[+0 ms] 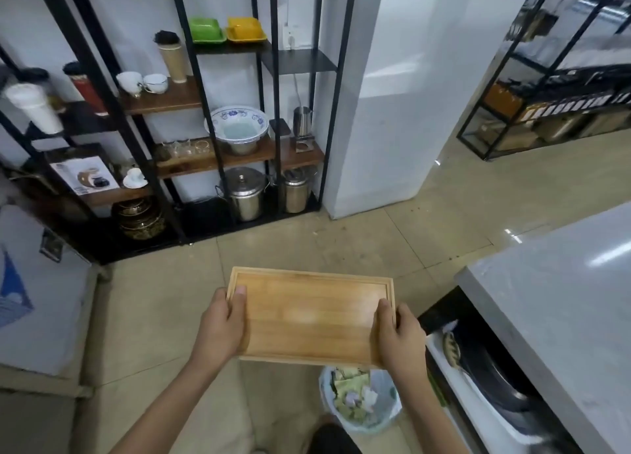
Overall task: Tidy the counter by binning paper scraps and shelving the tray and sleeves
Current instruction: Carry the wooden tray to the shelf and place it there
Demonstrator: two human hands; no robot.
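A bare rectangular wooden tray (309, 313) is held level in mid-air over the floor, with nothing on it. My left hand (222, 327) grips its left short edge, thumb on top. My right hand (399, 334) grips its right short edge the same way. Below the tray's near edge stands a bin (386, 416) with a pale liner, holding paper scraps (351, 385). Ahead stands a black-framed shelf unit (218, 112) with wooden boards. No sleeves are visible.
The shelves carry cups (143, 83), a blue-patterned bowl (237, 127), glasses, steel pots (244, 192), and green and yellow boxes. A grey counter (560, 300) runs along the right. A white pillar (375, 95) stands beside the shelves. Tiled floor lies between.
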